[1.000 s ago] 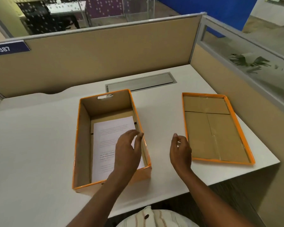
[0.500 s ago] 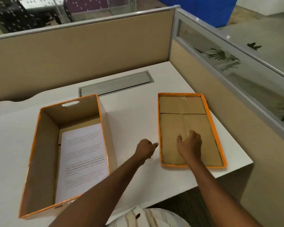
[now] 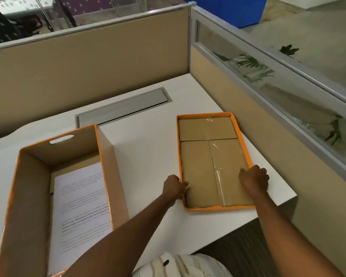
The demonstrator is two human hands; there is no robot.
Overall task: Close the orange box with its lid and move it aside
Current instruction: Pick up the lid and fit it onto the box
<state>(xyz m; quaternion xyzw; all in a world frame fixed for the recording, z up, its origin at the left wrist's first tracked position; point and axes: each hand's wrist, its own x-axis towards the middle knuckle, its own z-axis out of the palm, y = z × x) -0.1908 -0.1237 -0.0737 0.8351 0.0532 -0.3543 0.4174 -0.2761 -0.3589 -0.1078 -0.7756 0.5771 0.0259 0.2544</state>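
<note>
The open box (image 3: 54, 192) is seen nearest, at the left of the desk (image 3: 146, 148), with a printed sheet (image 3: 82, 206) inside. To its right, apart from it, the lid (image 3: 212, 160) is laid inside-up. Its near left edge is gripped by the left hand (image 3: 173, 186) and its right edge by the right hand (image 3: 255, 179). Beyond, a grey cable tray (image 3: 124, 106) is set into the desk.

printed sheet (image 3: 82, 206) in orange box (image 3: 106, 176), text mostly illegible
</note>
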